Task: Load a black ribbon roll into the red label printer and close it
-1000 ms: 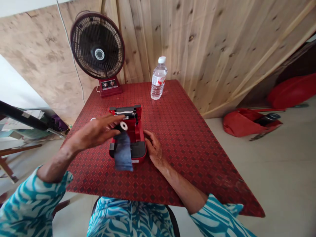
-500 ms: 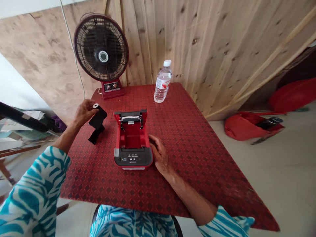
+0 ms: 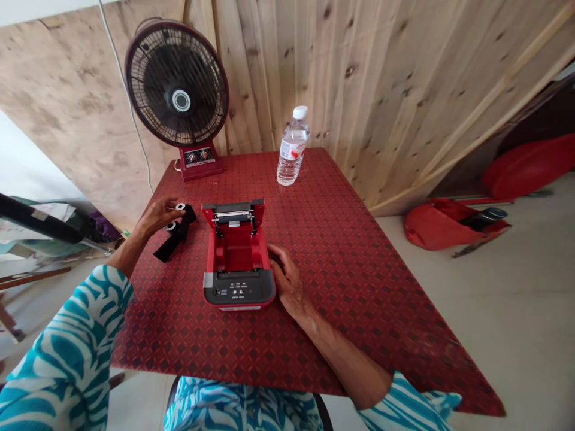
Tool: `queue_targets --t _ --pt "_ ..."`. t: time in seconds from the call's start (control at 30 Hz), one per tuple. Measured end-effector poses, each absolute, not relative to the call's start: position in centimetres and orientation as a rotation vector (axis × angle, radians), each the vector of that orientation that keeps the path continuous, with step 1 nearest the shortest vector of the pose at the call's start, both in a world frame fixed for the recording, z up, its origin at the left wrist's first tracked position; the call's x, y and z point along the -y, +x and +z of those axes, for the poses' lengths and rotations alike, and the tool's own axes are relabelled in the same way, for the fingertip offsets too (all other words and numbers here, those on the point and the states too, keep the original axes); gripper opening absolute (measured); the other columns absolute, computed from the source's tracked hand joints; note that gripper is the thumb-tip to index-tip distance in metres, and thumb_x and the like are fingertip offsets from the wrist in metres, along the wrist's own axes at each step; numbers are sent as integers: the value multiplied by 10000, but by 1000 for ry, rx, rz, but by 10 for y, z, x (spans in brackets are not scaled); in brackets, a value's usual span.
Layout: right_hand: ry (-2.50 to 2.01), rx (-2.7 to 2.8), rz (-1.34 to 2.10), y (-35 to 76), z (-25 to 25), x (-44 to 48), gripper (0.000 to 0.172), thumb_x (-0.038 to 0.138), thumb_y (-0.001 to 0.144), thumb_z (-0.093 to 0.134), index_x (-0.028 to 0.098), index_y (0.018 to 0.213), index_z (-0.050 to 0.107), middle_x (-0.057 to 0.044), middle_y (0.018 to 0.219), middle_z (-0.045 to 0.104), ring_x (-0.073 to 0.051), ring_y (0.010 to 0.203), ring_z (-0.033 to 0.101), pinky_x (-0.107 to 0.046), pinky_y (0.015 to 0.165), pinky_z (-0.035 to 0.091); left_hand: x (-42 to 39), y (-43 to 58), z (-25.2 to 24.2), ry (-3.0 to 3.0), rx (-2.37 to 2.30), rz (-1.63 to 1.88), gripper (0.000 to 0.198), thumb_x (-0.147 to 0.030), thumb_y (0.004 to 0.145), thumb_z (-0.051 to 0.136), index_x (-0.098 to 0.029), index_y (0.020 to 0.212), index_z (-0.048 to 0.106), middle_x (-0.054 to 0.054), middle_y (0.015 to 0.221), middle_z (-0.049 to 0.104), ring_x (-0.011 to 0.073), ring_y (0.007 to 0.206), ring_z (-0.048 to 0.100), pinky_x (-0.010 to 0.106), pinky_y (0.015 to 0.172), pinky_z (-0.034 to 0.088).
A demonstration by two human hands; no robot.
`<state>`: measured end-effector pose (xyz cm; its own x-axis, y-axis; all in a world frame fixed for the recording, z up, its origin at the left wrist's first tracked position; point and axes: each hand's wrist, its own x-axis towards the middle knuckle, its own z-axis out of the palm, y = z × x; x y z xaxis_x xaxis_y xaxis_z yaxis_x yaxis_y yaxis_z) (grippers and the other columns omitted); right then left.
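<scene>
A small red and black label printer [image 3: 239, 288] stands on the table with its lid raised and its red inner bay exposed. My right hand [image 3: 291, 284] is at the printer's right side, fingers curled against the casing. Left of the printer, my left hand [image 3: 158, 214] pinches one white-ended roll of a black printer ribbon [image 3: 180, 230]. The ribbon's second roll is lower, near the tabletop, and a loose black strip trails toward me. My left fingertips are partly hidden behind the roll.
A dark red fan [image 3: 179, 99] and a water bottle [image 3: 293, 146] stand at the back of the red patterned table [image 3: 359, 299]. A wooden wall [image 3: 350, 72] rises behind them. On the floor at right lies a red bag [image 3: 433, 227] with a dark cylinder in it.
My left hand has lowered toward the table with the ribbon, and its two roll ends now show apart. My right hand stays at the printer. The view has shifted slightly.
</scene>
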<state>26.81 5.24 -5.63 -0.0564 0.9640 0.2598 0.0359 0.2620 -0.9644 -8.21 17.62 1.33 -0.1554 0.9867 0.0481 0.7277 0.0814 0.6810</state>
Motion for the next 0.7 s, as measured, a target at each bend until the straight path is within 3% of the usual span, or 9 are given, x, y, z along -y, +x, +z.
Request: queue_targets --t 0.1,0.2,0.3,0.53,0.7 --pt "-1005 1392 1026 268 -56 -52 292 303 912 451 257 1168 583 -63 1177 616 -203 1115 580 -399 994 461 -152 -93 14 1620 -1830 946 599 -505 686 652 -162 1174 590 124 1137 690 247 1009 665 344 817 544" --pt "-1005 1391 1051 269 -55 -51 290 312 918 450 251 1172 576 -64 1177 614 -203 1107 581 -406 994 459 -127 -103 10 1502 -1683 995 592 -489 606 731 -188 1106 630 123 1173 688 281 1096 633 373 896 527" --pt "-1021 1387 1063 269 -53 -50 287 317 920 457 248 1173 573 -62 1172 617 -204 1096 586 -409 991 459 -112 -100 3 1480 -1651 898 679 -478 546 777 -210 1150 621 104 1184 687 287 1079 636 364 873 532" --pt "-1012 1398 1027 268 -56 -50 299 332 920 452 256 1182 573 -59 1193 617 -210 1113 582 -418 997 455 -100 -78 5 1473 -1717 1018 524 -536 567 760 -175 929 646 59 877 718 232 829 655 293 704 528" --pt "-1019 1397 1003 266 -58 -51 302 334 917 451 249 1178 575 -64 1185 619 -211 1094 586 -421 991 455 -66 -79 47 1360 -1636 1146 573 -522 536 806 -170 965 665 20 708 691 143 504 575 215 437 424"
